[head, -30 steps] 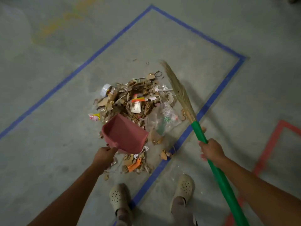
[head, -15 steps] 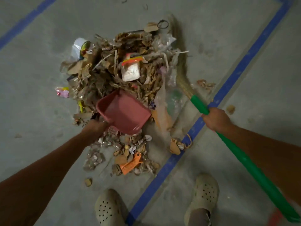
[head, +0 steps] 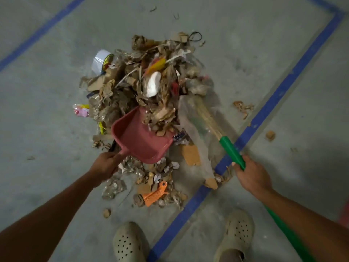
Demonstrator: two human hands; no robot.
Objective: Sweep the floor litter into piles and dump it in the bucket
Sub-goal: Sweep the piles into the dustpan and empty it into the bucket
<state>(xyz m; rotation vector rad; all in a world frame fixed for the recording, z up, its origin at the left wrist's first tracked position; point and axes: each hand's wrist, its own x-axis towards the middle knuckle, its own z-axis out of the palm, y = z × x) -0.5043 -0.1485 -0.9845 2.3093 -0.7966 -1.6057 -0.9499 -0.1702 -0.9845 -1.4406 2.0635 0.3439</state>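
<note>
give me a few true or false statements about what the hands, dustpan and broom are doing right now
1. The left hand holds the pink plastic dustpan by its handle. True.
2. The dustpan is completely empty. False: brown scraps from the heap of cardboard and paper litter already lie on its front lip.
3. The right hand grips the green-handled straw broom. True.
4. The broom's bristles are lifted clear above the pile. False: they are down at the pile's right edge, under a clear plastic bag.
5. The orange perforated plastic piece sits inside the dustpan. False: it lies on the grey concrete floor behind the dustpan, near the feet.
</note>
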